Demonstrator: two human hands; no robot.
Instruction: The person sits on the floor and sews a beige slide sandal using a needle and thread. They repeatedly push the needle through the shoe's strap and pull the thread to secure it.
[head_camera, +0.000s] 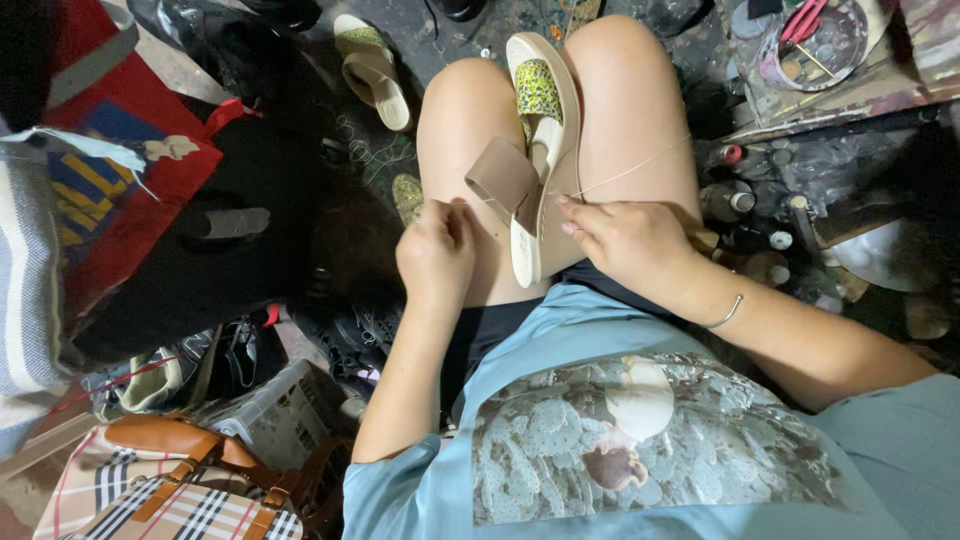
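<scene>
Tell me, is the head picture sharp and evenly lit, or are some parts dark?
Head view: the sandal, left hand and right hand are sharp and brightly lit; the floor clutter at the left and the cluttered table at the right fall into deep shadow; edges bend slightly.

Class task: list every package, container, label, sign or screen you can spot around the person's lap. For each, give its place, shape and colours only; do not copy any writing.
Bottles: right of the knees, a cluster of small dark ones with pale or red caps.
Round tub: top right, open, greyish, holding pink-handled scissors.
Crate: lower left, grey plastic, slotted.
Red bag: left, with blue and yellow print.
No signs or screens in view.
</scene>
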